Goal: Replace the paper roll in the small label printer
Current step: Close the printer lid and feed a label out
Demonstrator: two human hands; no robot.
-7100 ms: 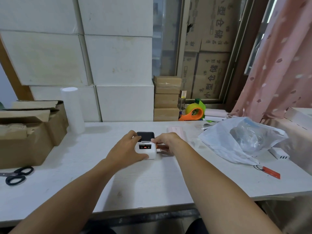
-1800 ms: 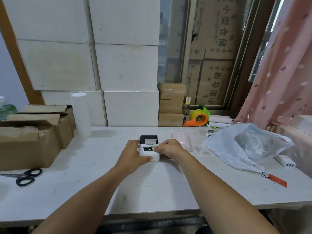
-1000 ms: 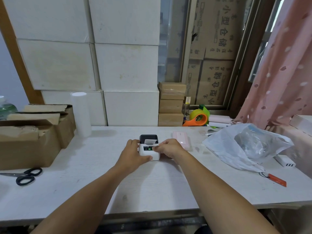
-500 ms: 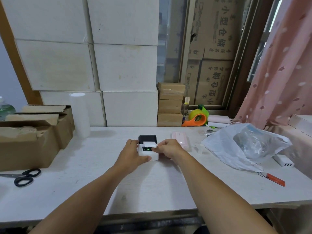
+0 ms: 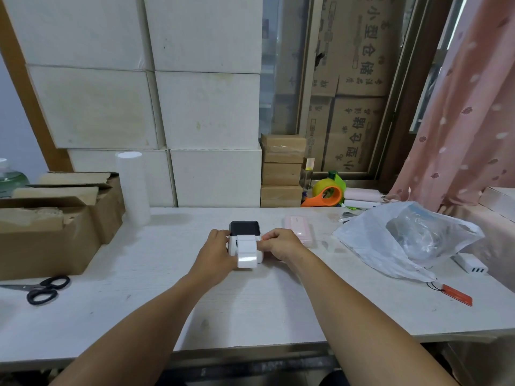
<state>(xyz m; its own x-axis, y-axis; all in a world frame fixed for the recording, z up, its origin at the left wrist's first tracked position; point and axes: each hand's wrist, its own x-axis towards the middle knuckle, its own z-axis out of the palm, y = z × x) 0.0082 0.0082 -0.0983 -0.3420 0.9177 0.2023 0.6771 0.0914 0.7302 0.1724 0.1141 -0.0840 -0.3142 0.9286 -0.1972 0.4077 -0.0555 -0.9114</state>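
The small white label printer [image 5: 244, 229] with a dark top stands on the white table [image 5: 250, 305], a little beyond its middle. A strip of white label paper [image 5: 247, 252] hangs out of its front slot and curls down over the front face to the tabletop. My left hand [image 5: 214, 254] grips the printer's left side. My right hand [image 5: 281, 244] rests against its right side, with the fingers at the upper right edge.
An open cardboard box [image 5: 50, 227] and black scissors [image 5: 41, 289] lie at the left. A tall white roll [image 5: 132, 188] stands behind. A pink device [image 5: 299, 231], a plastic bag [image 5: 404, 240], a white adapter [image 5: 471, 264] and an orange tag [image 5: 457, 295] lie to the right. An orange tape dispenser [image 5: 326, 195] sits at the back.
The label paper has fed out of the printer's front, from a short tab to a long strip that covers the front face. Both hands have stayed on the printer.
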